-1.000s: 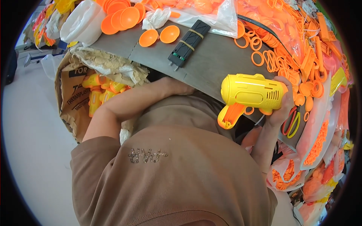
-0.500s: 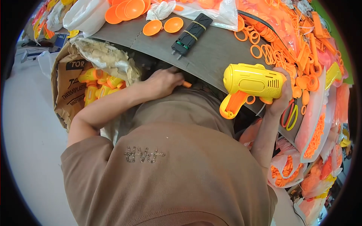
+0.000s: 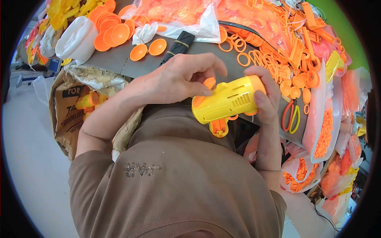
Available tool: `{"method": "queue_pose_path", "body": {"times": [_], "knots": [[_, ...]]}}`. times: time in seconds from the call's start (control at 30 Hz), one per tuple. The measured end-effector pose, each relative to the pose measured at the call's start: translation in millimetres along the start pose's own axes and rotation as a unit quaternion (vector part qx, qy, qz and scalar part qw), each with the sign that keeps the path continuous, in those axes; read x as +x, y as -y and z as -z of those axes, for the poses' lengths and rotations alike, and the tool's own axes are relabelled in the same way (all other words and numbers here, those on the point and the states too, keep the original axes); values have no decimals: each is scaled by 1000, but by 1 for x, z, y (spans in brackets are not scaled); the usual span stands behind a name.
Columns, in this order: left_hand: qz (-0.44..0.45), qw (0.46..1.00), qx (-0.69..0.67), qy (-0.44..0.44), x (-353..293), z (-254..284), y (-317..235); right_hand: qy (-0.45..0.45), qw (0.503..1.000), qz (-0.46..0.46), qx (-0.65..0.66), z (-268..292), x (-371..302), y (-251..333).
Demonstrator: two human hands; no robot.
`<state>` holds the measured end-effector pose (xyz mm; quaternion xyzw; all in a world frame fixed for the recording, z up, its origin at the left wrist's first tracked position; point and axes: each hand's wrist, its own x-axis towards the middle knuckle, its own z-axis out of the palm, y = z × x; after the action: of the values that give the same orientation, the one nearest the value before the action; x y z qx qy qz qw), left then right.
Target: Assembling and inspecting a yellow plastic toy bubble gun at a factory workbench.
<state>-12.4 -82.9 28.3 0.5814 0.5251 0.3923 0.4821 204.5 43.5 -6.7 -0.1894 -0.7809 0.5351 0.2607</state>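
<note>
My right hand grips the wide end of a yellow toy gun, with fingers over the orange end cap and thumb on its ribbed side. The gun lies sideways above my lap. Its handle, showing an orange inside, points down toward my body. At the gun's other end, my left hand pinches a small orange plastic piece against or just above the upper edge. The hand partly hides that piece, so I cannot tell whether it sits in the gun.
A paper sack with more yellow-orange guns stands at left. On the grey table lie two orange cups, a black part with rubber bands, scissors and orange rings. A white bin of orange parts stands right.
My left hand has risen from my lap with the orange piece and met the gun. My right hand has brought the gun left and toward me, turning it. The view has shifted slightly.
</note>
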Motion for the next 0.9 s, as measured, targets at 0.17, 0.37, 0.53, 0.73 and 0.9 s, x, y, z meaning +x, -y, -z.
{"method": "queue_pose_path", "body": {"times": [0.17,0.37,0.53,0.73,0.9], "knots": [[-41,998,-36,-45,13,-9,24,0,1000,4,1,-2,3,-2],[32,985,-154,-68,17,-15,23,-17,1000,-12,23,-1,10,-8],[14,984,-138,-112,13,-21,32,-31,999,-19,28,-2,11,-12],[-159,939,220,-209,9,-38,39,-88,994,13,57,-8,12,-22],[-125,928,283,-207,16,-53,30,-122,992,28,24,-11,12,-25]]}}
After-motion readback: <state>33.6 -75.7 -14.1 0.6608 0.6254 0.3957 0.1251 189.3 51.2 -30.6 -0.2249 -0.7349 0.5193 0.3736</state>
